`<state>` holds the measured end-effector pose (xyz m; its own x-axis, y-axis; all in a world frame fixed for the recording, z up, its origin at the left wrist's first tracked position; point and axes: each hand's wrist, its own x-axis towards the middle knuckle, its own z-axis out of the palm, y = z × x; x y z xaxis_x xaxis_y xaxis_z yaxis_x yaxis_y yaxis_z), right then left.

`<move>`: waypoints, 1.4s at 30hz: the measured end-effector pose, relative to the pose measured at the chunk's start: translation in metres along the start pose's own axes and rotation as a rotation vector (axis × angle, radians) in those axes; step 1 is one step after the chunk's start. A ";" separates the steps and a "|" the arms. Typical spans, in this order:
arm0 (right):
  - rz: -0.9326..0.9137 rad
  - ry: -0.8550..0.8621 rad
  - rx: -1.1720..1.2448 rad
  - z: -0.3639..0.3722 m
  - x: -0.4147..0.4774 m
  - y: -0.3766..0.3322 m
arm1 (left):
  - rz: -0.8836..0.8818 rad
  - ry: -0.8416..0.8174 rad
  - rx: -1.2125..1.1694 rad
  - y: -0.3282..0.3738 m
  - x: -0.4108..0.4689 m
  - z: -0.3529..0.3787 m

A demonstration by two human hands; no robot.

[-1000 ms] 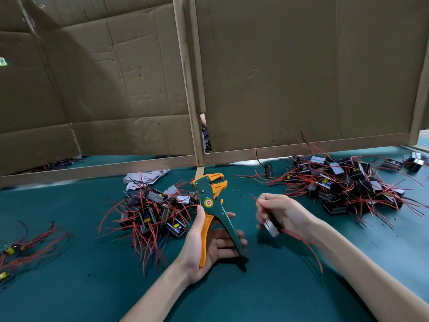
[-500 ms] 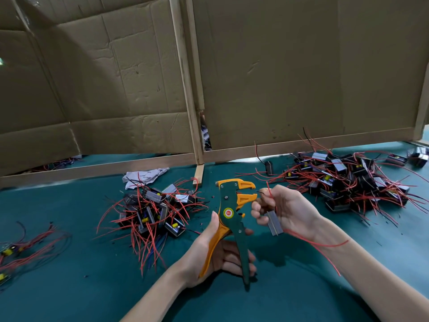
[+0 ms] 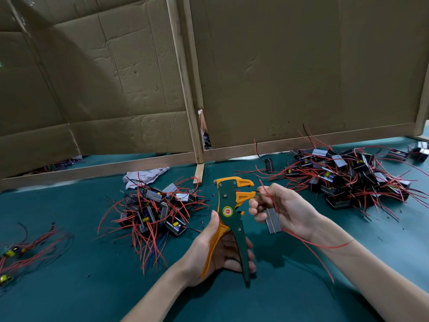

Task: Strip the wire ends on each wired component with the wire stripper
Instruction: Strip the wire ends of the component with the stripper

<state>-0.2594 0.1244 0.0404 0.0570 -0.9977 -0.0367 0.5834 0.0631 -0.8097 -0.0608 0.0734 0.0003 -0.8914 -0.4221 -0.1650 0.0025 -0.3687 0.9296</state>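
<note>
Green table [image 3: 69, 287], left hand [image 3: 216, 254] gripping wire stripper [image 3: 228, 205], right hand [image 3: 285, 208] holding component [image 3: 272, 220]

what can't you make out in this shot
1. Head view: whether the wire tip sits inside the head of the wire stripper; too small, and the right hand crowds it.
2. Head view: most of the component; right-hand fingers cover it.
3. Head view: wired parts at the left edge, cut off by the frame.
4. Head view: what lies behind the cardboard gap; dark, tiny.
</note>
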 end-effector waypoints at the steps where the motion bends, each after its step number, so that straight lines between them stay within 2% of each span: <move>1: 0.001 -0.002 0.005 0.001 0.000 0.000 | 0.006 0.005 -0.001 -0.001 0.000 0.000; 14: 0.003 0.009 0.055 0.009 -0.002 -0.001 | 0.048 0.046 0.031 -0.003 0.000 0.000; 23: 0.002 -0.060 -0.024 0.008 -0.003 0.001 | 0.114 0.336 0.114 -0.018 0.004 0.007; 29: -0.020 -0.040 -0.156 0.003 -0.001 -0.001 | 0.117 0.163 -0.032 -0.003 0.003 0.003; 35: -0.111 0.038 -0.246 -0.002 -0.001 -0.001 | 0.069 0.127 -0.011 -0.001 0.001 0.006; 42: -0.094 0.094 -0.409 -0.001 -0.001 0.005 | 0.038 0.098 0.028 0.000 -0.001 0.005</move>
<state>-0.2573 0.1254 0.0357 -0.0657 -0.9978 0.0104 0.2121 -0.0242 -0.9769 -0.0622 0.0782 0.0021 -0.8422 -0.5149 -0.1598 0.0213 -0.3279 0.9445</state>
